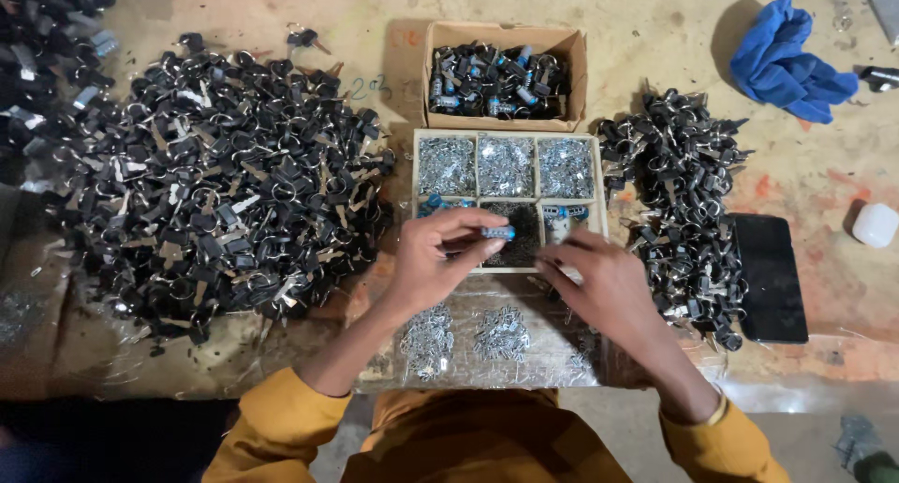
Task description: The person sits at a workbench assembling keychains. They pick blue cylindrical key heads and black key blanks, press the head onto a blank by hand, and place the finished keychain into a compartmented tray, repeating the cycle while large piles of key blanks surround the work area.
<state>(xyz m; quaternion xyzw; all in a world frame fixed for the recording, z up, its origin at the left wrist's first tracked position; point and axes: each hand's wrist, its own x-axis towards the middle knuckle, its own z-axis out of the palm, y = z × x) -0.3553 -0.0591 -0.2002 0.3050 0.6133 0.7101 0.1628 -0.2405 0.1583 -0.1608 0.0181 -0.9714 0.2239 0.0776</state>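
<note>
Centre of frame: our left hand [440, 258] pinches a small blue-and-silver cylinder [498, 232] between thumb and fingertips, just above the lower row of a wooden divided tray [600, 178] holding tiny metal parts. Our right hand [599, 282] rests at the tray's lower right corner, fingers curled; we cannot tell whether it holds anything. Left of frame: a large heap of black keys [215, 183]. Top centre: a cardboard box [579, 75]. Upper right: a blue cloth [782, 61].
</note>
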